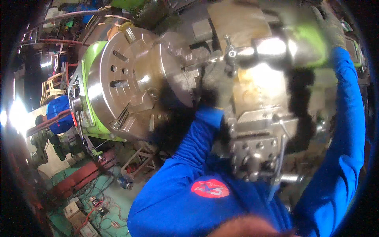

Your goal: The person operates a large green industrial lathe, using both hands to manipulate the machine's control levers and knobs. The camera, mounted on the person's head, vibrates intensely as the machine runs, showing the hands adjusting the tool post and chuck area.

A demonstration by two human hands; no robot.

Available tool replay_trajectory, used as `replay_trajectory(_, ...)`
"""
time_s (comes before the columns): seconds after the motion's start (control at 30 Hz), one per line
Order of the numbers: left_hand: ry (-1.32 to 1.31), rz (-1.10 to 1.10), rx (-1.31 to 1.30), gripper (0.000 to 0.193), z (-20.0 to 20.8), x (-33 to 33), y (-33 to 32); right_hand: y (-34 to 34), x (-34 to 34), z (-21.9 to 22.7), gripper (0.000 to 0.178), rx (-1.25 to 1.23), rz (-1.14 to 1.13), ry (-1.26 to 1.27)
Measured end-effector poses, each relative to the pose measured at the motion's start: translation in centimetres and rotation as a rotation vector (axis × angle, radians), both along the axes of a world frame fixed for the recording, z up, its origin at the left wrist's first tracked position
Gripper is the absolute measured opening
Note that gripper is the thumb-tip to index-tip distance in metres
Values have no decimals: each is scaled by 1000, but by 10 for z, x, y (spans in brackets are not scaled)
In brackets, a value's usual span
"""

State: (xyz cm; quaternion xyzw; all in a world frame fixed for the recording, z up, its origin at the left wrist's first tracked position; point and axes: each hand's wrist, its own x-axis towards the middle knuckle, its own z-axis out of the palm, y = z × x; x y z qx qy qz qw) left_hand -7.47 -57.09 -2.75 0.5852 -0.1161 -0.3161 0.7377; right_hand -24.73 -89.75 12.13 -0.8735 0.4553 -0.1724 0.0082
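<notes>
Blue shirt (169,203) foremost, a drill bit (217,59) lies beside left grip (216,81).

"How does the faceplate (122,93) look?"
"Smooth metal, glossy where light strikes it."
"And the tailstock quill (271,50)?"
"Polished metal, nearly mirror-bright; the drill bit (216,59) shines too."
"How about the left glove (216,79)?"
"Matt, rough-looking cloth, though blurred."
"And the left sleeve (196,138)?"
"Matt cloth, softly wrinkled. The tailstock housing (312,43) is glossy paint."
</notes>
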Motion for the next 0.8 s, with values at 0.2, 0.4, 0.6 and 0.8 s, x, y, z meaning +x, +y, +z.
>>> replay_trajectory(0.2, -466, -156, 86, 2, -10, 4, 2, 22, -14, -2, 68, 66, -181, 209)
replay_trajectory(0.4, -324, -157, 61, 9, 9, -1, 16, 21, -5, -28, 71, -5, -162, 174)
replay_trajectory(0.6, -513, -161, 140, 16, 24, -7, 12, 19, -2, -29, 72, 39, -175, 160)
replay_trajectory(0.8, -1015, -205, 549, 22, 25, -1, 5, 23, -3, -28, 73, -75, -145, 101)
